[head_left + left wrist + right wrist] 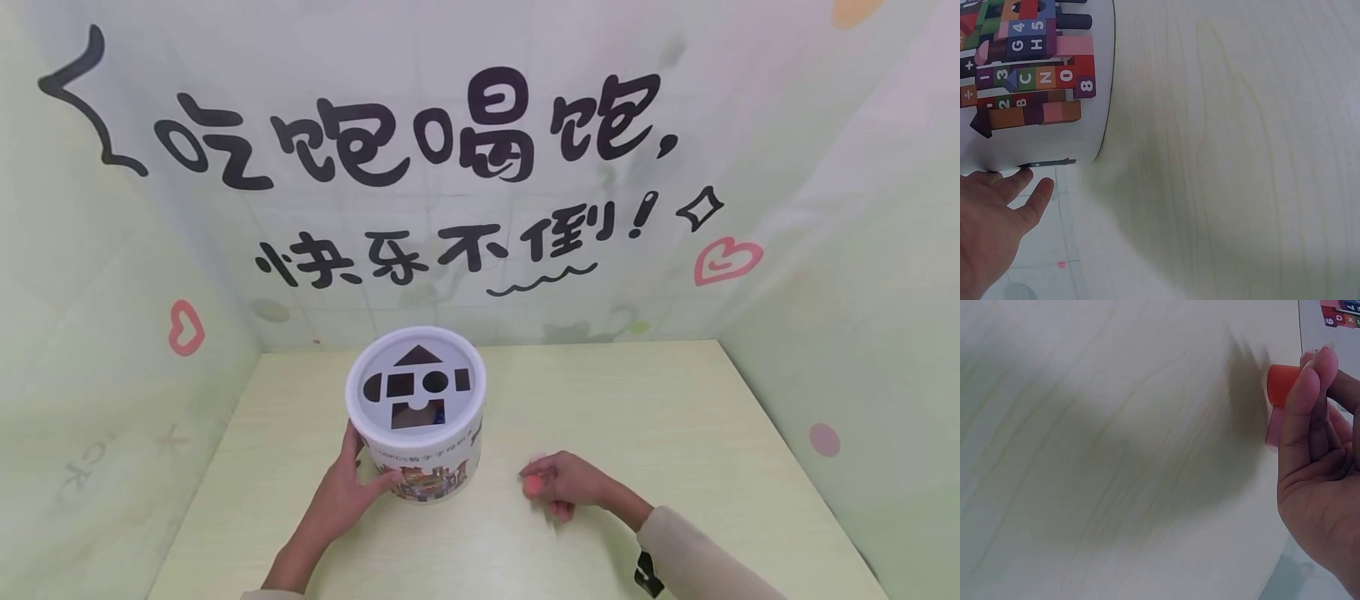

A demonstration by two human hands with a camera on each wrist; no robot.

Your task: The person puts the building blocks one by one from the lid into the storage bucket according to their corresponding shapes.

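Note:
A white tub (477,467) with printed coloured blocks on its wall stands left of centre, its lid (416,333) cut with several shaped holes. My left hand (341,492) rests against the tub's near left side, thumb in front and fingers along the side; the left wrist view shows the fingertips (1044,187) at the tub wall (1041,140). To the right of the tub, low over the table, my right hand (573,483) pinches an orange-red cylinder block (1282,384). A pink block (1274,428) lies right beside the cylinder, partly hidden by the fingers.
The pale wood-grain table (637,417) is bounded by printed cloth walls at the back, left and right. Black lettering and a pink heart (727,261) decorate the back wall. A small blue piece (440,414) shows through the lid's arch-shaped hole.

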